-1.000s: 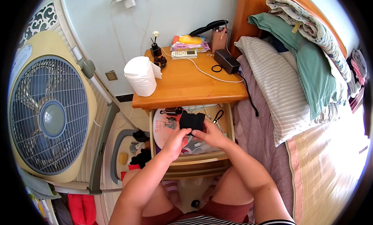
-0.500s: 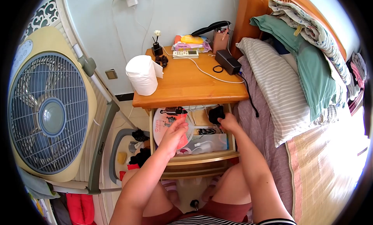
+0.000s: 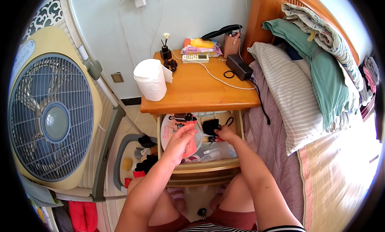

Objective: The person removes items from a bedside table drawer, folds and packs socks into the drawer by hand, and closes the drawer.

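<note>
My right hand (image 3: 227,135) pinches the edge of a small black pouch-like item (image 3: 210,127) over the open drawer (image 3: 214,165). A black loop (image 3: 229,121) shows just above that hand. My left hand (image 3: 181,140) hovers over the drawer's left side, fingers stretched out, nothing visibly held. Beneath it lies a round, flat, clear package (image 3: 165,132) with a red printed section (image 3: 195,146), partly hidden by the hand. A black object (image 3: 182,118) rests at the package's top. Toward the drawer's front right is a translucent bag (image 3: 218,154) with a white item inside.
The wooden nightstand top (image 3: 200,83) bears a tissue roll (image 3: 150,80), a remote (image 3: 195,58), a black box (image 3: 239,67) and a white cable. A large fan (image 3: 55,120) stands left. A bed with a striped pillow (image 3: 288,99) is right. A grey-rimmed basin (image 3: 117,160) sits on the floor.
My right hand has moved the black item left within the drawer, and a black loop now shows beside it. My left hand's fingers look straighter; it stays over the round package. The view shifted slightly.
</note>
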The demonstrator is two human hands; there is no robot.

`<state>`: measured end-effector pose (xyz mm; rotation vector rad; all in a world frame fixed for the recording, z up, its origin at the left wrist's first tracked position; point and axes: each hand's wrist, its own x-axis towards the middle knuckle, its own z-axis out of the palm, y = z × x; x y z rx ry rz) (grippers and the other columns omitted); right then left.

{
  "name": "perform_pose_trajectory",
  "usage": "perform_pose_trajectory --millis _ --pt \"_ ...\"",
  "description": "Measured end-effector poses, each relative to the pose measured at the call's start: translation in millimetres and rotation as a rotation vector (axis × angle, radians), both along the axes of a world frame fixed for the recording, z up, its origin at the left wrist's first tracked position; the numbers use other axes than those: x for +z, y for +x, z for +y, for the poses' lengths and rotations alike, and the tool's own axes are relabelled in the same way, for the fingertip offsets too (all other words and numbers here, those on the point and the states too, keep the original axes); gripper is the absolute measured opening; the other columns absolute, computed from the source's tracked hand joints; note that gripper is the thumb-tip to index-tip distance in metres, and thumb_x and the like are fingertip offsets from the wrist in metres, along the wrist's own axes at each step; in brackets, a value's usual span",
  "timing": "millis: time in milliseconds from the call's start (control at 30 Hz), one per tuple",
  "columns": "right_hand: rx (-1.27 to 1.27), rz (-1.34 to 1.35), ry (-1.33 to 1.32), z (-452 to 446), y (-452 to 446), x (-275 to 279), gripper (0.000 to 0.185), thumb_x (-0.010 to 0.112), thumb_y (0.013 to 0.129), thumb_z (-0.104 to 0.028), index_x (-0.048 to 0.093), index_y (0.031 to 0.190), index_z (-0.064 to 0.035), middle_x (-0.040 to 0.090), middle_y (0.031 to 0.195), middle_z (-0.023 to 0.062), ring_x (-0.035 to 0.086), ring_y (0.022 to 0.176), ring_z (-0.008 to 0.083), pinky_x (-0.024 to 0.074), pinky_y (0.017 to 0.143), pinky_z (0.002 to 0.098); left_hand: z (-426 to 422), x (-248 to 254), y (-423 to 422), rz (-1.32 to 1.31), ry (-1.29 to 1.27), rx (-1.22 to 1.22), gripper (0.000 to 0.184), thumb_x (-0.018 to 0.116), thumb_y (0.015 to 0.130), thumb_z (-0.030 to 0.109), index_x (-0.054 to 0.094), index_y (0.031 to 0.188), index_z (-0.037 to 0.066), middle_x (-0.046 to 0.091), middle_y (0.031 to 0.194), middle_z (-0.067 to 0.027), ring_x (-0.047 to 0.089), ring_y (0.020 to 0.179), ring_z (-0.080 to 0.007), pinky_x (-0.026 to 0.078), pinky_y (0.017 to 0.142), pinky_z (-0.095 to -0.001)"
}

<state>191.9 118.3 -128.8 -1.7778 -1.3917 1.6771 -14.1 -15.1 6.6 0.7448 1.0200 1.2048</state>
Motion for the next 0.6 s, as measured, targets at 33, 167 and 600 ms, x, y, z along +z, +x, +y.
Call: perform_pose_trajectory --millis 33,167,600 --pt "0.002 0.0 0.003 2.6 1.6 -4.0 0.028 0.059 0.087 -0.018 0.058 0.104 0.0043 0.065 0.084 0.0146 0.066 0.069 0.0233 0.0524 0.052 0.0309 0.0 -0.2 -1.3 0.004 -0.006 -0.007 0.04 0.056 0.088 0.014 0.048 0.124 0.001 0.057 0.113 -0.0087 0.05 0.102 -0.0105 0.037 0.089 -0.0232" --pt "0.313 -0.612 0.47 -4.3 0.9 11.6 0.036 0.062 0.083 -0.031 0.064 0.09 0.0035 0.065 0.09 0.0207 0.064 0.082 0.0337 0.0518 0.071 0.042 -0.2 -1.3 -4.4 0.001 0.01 -0.023 0.039 0.056 0.089 0.016 0.049 0.124 0.002 0.058 0.112 -0.0074 0.05 0.098 -0.0091 0.039 0.086 -0.023" --pt "0.383 -0.73 0.674 -35.1 -17.9 70.0 0.026 0.061 0.081 -0.03 0.067 0.083 -0.0055 0.066 0.087 0.0173 0.063 0.086 0.0334 0.0502 0.073 0.0437 -1.5 2.9 -6.1 0.04 0.022 -0.071 0.035 0.055 0.09 0.018 0.051 0.123 0.005 0.061 0.109 -0.0069 0.055 0.102 -0.0138 0.04 0.083 -0.0269"
